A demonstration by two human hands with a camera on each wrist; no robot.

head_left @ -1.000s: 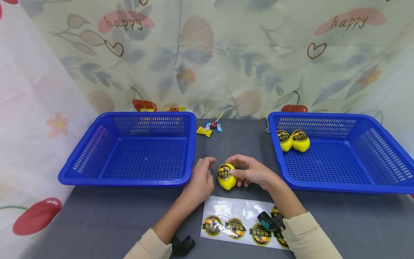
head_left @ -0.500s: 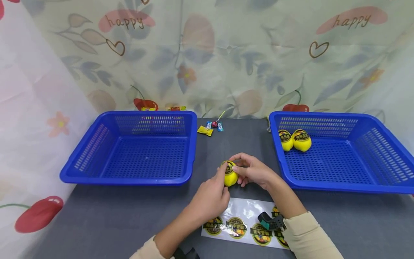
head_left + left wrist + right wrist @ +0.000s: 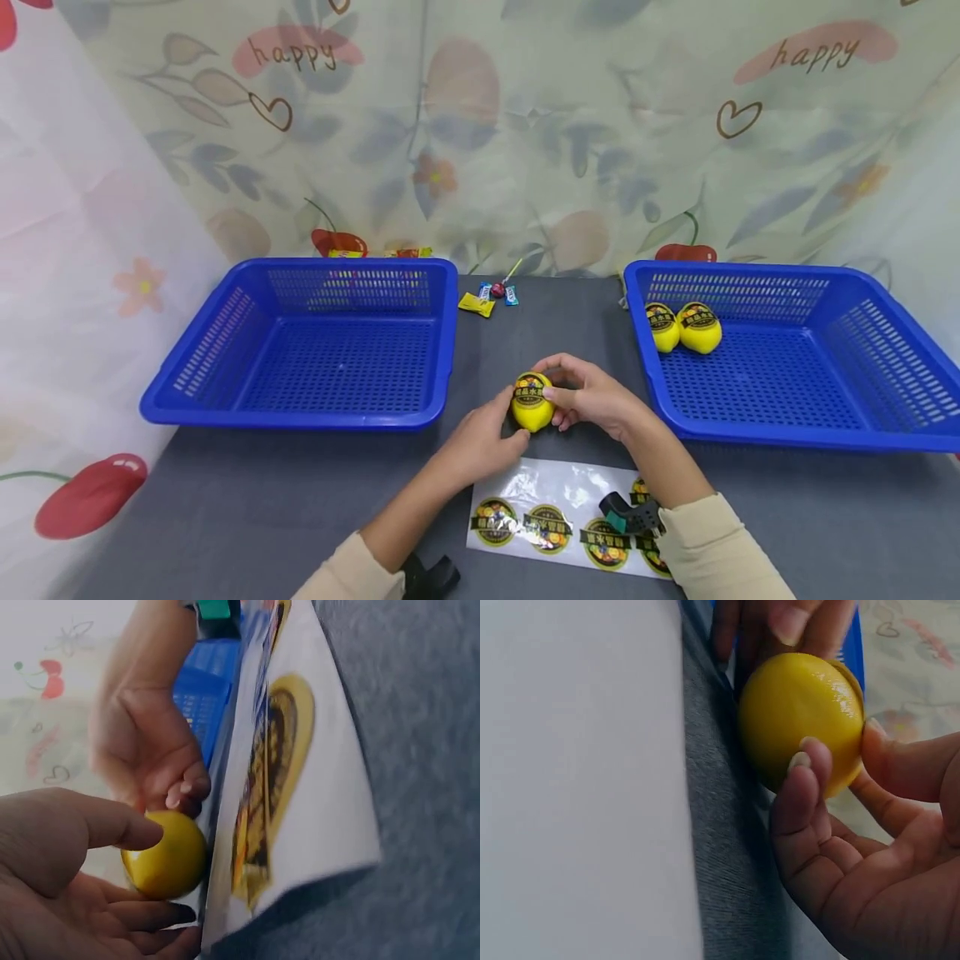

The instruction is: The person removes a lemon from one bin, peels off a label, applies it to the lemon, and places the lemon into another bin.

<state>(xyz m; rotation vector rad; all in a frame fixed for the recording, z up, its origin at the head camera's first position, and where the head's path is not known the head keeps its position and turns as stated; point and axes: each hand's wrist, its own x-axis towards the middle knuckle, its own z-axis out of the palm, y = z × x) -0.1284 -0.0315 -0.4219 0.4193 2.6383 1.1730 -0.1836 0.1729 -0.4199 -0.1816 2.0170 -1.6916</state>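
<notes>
A yellow lemon (image 3: 533,416) with a round black label on its upper face is held just above the dark table, between the two hands. My right hand (image 3: 600,400) holds it from the right, thumb on the front; the right wrist view shows that thumb and the curled fingers against the lemon (image 3: 799,720). At its left side is my left hand (image 3: 480,442), with the fingers reaching alongside and the thumb apart below. In the left wrist view the left hand (image 3: 67,862) has its thumb extended across the near side of the lemon (image 3: 176,859).
A white sheet of round labels (image 3: 558,483) lies in front of the hands. Blue baskets stand left (image 3: 300,417) and right (image 3: 795,433); the right one holds two labelled lemons (image 3: 698,328). Wrapped candies (image 3: 476,305) and a lollipop (image 3: 498,289) lie at the back.
My left hand moved right to the lemon, its index finger passed over the label, then drew back to the lemon's left side. The right hand keeps its hold on the lemon.
</notes>
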